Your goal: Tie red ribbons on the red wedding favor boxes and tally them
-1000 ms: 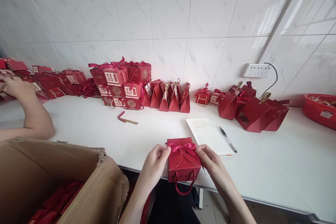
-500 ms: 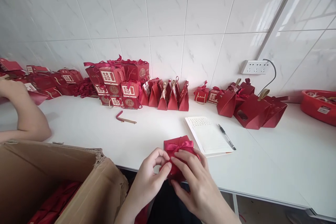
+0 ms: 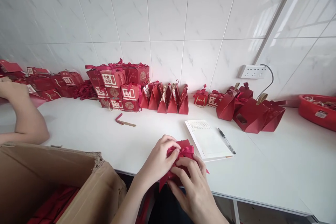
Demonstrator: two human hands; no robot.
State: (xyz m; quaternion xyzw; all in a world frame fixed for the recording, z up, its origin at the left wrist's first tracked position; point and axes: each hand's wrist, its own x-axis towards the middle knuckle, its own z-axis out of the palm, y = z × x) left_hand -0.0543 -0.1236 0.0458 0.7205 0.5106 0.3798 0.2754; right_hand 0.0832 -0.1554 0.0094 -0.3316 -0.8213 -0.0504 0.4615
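A small red gift box (image 3: 183, 146) with a red ribbon bow (image 3: 183, 152) sits at the front edge of the white table (image 3: 262, 168). Both of my hands are closed around it. My left hand (image 3: 160, 159) grips its left side, fingers curled over the top by the bow. My right hand (image 3: 193, 185) covers the front of the box, with its fingers pressed on the ribbon. Most of the box is hidden beneath my hands.
An open cardboard carton (image 3: 52, 182) holding red pieces stands at the lower left. Another person's arm (image 3: 23, 119) rests at the far left. Stacked red gift boxes (image 3: 118, 84), cone bags (image 3: 170, 99) and larger bags (image 3: 252, 112) line the wall. A notepad (image 3: 207, 138), pen (image 3: 226, 140) and red basin (image 3: 317, 110) lie right.
My hands went from holding the box's sides, bow in plain sight, to closing over the top and front. The box has tilted towards me at the table edge.
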